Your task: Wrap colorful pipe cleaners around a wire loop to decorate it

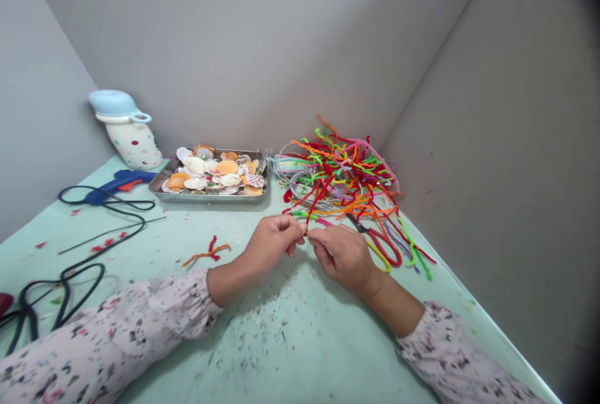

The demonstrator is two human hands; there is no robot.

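My left hand (270, 242) and my right hand (343, 256) meet fingertip to fingertip over the pale green table (262, 341). Both pinch a short pipe cleaner (313, 217) with a green end and a pink end, which sticks out just above my fingers. Right behind it lies a tangled pile of coloured pipe cleaners (347, 179). Scissors with red and yellow handles (382, 246) lie beside my right hand, touching the pile's near edge.
A metal tray of seashells (213, 179) stands at the back. A blue glue gun (117, 184) with a black cord (84, 260) lies left, beside a white and blue jug (126, 129). An orange and red scrap (209, 252) lies near my left wrist. Grey walls enclose the table.
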